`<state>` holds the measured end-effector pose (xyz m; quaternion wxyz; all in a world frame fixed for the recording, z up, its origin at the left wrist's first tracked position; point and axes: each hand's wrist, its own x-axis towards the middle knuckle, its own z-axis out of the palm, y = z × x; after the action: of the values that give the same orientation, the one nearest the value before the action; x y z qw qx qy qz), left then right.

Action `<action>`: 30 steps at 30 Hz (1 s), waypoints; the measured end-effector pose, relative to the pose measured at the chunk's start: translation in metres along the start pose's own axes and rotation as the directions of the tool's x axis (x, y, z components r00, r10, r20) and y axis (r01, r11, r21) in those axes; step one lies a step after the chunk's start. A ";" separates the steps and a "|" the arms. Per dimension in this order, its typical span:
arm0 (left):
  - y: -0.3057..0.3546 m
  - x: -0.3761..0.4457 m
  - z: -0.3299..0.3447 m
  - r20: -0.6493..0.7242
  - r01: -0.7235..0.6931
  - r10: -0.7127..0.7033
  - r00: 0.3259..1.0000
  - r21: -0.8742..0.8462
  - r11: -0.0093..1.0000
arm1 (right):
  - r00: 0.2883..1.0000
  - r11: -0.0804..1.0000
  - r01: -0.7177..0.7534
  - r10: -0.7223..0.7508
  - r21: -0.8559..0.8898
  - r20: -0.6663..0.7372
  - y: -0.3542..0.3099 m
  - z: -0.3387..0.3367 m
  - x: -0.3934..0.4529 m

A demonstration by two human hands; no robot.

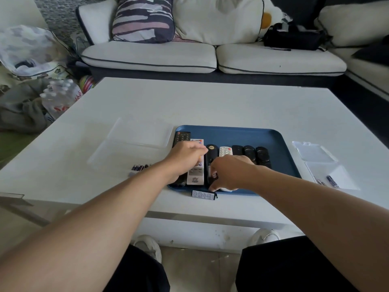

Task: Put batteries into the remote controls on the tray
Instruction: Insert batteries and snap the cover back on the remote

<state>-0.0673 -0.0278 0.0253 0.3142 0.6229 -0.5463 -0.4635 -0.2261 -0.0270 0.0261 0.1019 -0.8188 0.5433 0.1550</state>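
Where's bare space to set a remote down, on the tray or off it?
On the blue tray: the far strip beyond the row of remotes. Off it: the white table between tray and sofa. Crowded: the tray's near half, where both hands work, and the sides by the clear lids and loose batteries.

Your left hand point(185, 157) rests curled over the white rectangular remote point(196, 175) on the blue plastic tray point(280, 157). Your right hand point(229, 171) reaches its fingers down onto the slim black remote point(211, 150) beside it.
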 end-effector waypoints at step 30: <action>0.027 -0.004 0.001 0.024 0.184 -0.206 0.978 -0.557 0.810 | 0.965 0.514 0.199 0.045 0.835 -0.258 0.001 -0.047 -0.039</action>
<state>-0.0784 -0.0294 0.0507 0.4427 0.5657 -0.3150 -0.6203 -0.2342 -0.0094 0.0843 0.4291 -0.6985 0.5201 -0.2396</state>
